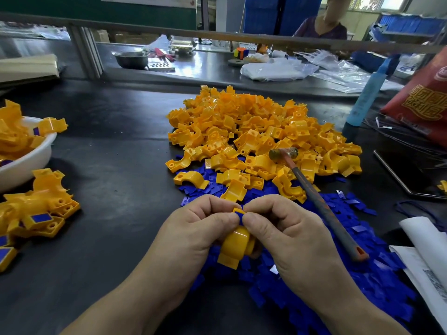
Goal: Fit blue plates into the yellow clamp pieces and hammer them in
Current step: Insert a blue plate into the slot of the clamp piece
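My left hand (196, 228) grips a yellow clamp piece (235, 247) just above the table's near middle. My right hand (280, 230) pinches a small blue plate (240, 216) against the top end of that clamp, thumb and fingers curled round it. Most of the plate is hidden by my fingertips. A big heap of loose yellow clamp pieces (263, 136) lies beyond my hands. Loose blue plates (362, 281) are spread under and to the right of my hands. The hammer (321, 204) lies untouched on the piles, head towards the yellow heap.
A white bowl (26, 163) at the left holds yellow clamps, with more clamps bearing blue plates (38, 213) beside it. A blue bottle (365, 97), a red bag (420, 97) and a wire rack (408, 170) stand at the right. Papers (425, 250) lie near right. A person sits across the bench.
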Motion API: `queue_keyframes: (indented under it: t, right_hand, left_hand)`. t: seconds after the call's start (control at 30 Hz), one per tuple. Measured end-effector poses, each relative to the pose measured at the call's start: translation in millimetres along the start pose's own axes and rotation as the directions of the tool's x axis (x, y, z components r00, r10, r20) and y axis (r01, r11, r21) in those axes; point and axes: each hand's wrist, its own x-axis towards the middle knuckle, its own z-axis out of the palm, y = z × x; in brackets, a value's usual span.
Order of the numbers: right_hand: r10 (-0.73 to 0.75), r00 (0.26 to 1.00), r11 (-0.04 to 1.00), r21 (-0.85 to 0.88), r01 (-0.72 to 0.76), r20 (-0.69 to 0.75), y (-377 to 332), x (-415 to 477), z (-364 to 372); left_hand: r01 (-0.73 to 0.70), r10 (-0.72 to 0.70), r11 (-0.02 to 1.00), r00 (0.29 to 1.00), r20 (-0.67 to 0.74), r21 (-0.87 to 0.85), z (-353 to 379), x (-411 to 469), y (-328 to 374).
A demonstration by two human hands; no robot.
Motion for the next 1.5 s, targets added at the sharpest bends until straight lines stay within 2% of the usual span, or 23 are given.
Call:
queue_keyframes:
  t: [0.1,0.17,0.23,0.27,0.33,0.37,0.43,0.5,0.57,0.63,0.73,0.8,0.83,0.9,0.97,1.03,1.07,1.13,1.2,1.27,1.4,1.5]
  right_hand:
    - [-0.013,1.0,0.997,-0.076,0.013,0.01,-1.6,-2.0,3.4]
    - [-0.085,0.996,0.955,-0.285,0.079,-0.007,-1.8,-1.1,2.1]
    - [-0.231,0.969,0.831,-0.535,0.152,-0.084,0.2,2.8,-7.7]
    - [-0.288,0.948,0.753,-0.643,0.14,-0.132,1.7,5.3,-16.7]
    - [-0.304,0.923,0.588,-0.809,-0.012,-0.235,4.8,10.4,-39.1]
    - [-0.245,0.929,0.493,-0.861,-0.128,-0.278,7.1,12.7,-50.4]
    - [-0.014,0.935,0.29,-0.896,-0.335,-0.354,13.5,15.9,-67.9]
    - [0.21,0.896,0.17,-0.888,-0.427,-0.391,18.9,17.3,-76.8]
    - [0.292,0.885,0.193,-0.884,-0.426,-0.363,23.9,17.4,-80.0]
    - [0.299,0.889,0.231,-0.878,-0.42,-0.346,27.3,18.0,-80.7]
    - [0.251,0.894,0.235,-0.873,-0.428,-0.371,30.5,18.7,-78.5]
    - [0.196,0.898,0.274,-0.858,-0.436,-0.394,29.8,18.4,-79.5]
    - [0.184,0.9,0.322,-0.84,-0.436,-0.396,26.9,17.9,-79.3]
    - [0.175,0.914,0.491,-0.772,-0.404,-0.367,17.8,16.3,-74.5]
    - [0.135,0.934,0.685,-0.65,-0.328,-0.329,3.3,14.3,-62.7]
    - [0.119,0.957,0.817,-0.521,-0.245,-0.263,-12.9,11.8,-45.9]
    - [0.137,0.969,0.861,-0.459,-0.219,-0.206,-18.8,9.5,-37.6]
    - [0.179,0.982,0.886,-0.424,-0.19,-0.066,-25.1,3.9,-22.4]
    - [0.184,0.982,0.85,-0.509,-0.137,0.044,-22.1,0.9,-13.4]
    - [0.179,0.973,0.765,-0.642,-0.046,0.144,-17.6,-2.1,-8.1]
    - [0.066,0.986,0.786,-0.616,0.044,0.155,-16.3,-5.0,0.6]
    - [0.034,0.982,0.745,-0.66,0.097,0.183,-10.8,-8.8,7.8]
  left_hand:
    - [-0.014,0.015,0.999,0.999,-0.031,0.05,1.4,-1.3,4.1]
    - [-0.026,0.033,0.996,0.997,-0.075,0.09,-3.6,0.3,9.5]
    - [-0.03,0.056,0.988,0.984,-0.169,0.155,-17.2,5.3,16.6]
    - [-0.011,0.058,0.979,0.972,-0.229,0.201,-26.2,8.6,19.6]
    - [0.06,0.057,0.946,0.936,-0.347,0.318,-45.7,15.7,23.1]
    - [0.097,0.062,0.923,0.917,-0.394,0.371,-54.4,18.9,22.2]
    - [0.154,0.078,0.876,0.889,-0.451,0.456,-67.4,25.6,17.6]
    - [0.187,0.11,0.821,0.875,-0.472,0.539,-73.5,29.8,13.4]
    - [0.228,0.143,0.732,0.87,-0.471,0.642,-76.2,30.2,11.3]
    - [0.265,0.159,0.618,0.88,-0.448,0.74,-77.8,31.0,10.2]
    - [0.338,0.134,0.47,0.886,-0.444,0.816,-80.4,30.1,13.6]
    - [0.393,0.127,0.378,0.875,-0.468,0.838,-82.6,28.4,16.3]
    - [0.418,0.131,0.32,0.869,-0.477,0.85,-82.4,27.1,17.9]
    - [0.43,0.141,0.219,0.874,-0.465,0.876,-81.4,26.0,17.2]
    - [0.403,0.136,0.131,0.897,-0.419,0.906,-79.6,25.3,14.3]
    - [0.371,0.146,0.072,0.914,-0.377,0.926,-80.0,26.9,11.7]
    - [0.366,0.154,0.066,0.916,-0.372,0.928,-80.0,27.4,11.2]
    - [0.366,0.169,0.087,0.911,-0.376,0.926,-79.8,28.6,10.5]
    - [0.358,0.192,0.107,0.908,-0.372,0.928,-80.5,29.1,8.4]
    - [0.347,0.215,0.123,0.905,-0.366,0.93,-81.9,28.5,7.3]
    - [0.332,0.23,0.15,0.904,-0.359,0.931,-84.0,29.3,6.6]
    - [0.319,0.243,0.159,0.904,-0.35,0.934,-84.1,31.1,7.1]
